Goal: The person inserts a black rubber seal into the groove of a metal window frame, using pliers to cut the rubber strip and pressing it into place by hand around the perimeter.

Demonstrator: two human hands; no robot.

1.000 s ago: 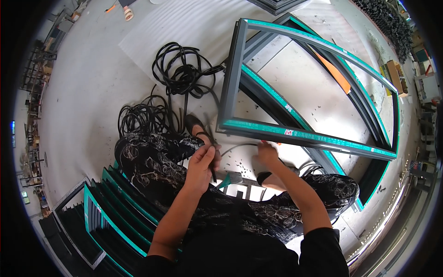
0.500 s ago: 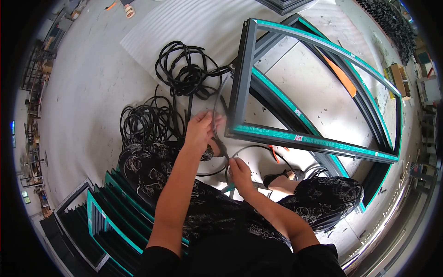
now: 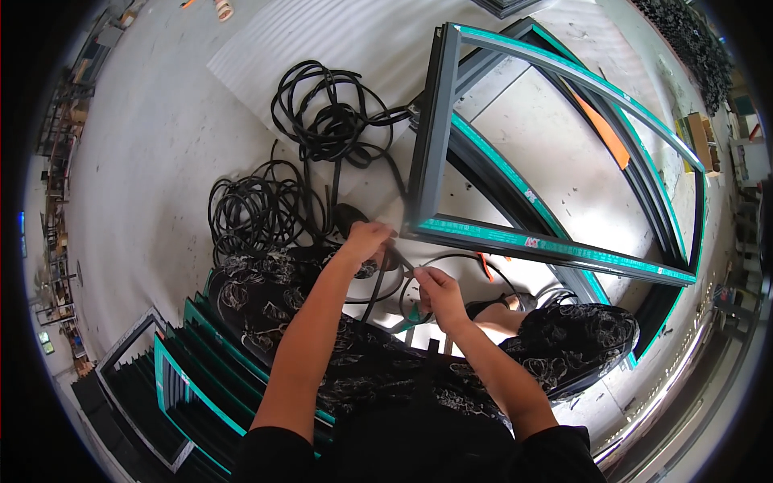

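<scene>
A thin black rubber sealing strip runs between my hands, over the gap between my legs. My left hand is closed on it with the fingers pinched. Lower and to the right, my right hand pinches the same strip between thumb and fingers. Loops of the strip hang below the hands. Just right of my left hand is the corner of a dark window frame with green film along its edges. It leans over other frames and touches neither hand.
Two tangled coils of black strip, an upper coil and a lower coil, lie ahead on the left. A stack of green-edged frames stands at the lower left. White foam sheeting covers part of the floor. An orange piece lies among the frames.
My left hand has come down and slightly right, nearer my right hand. My right hand has shifted a little right. The strip between them is shorter, and the view has shifted slightly.
</scene>
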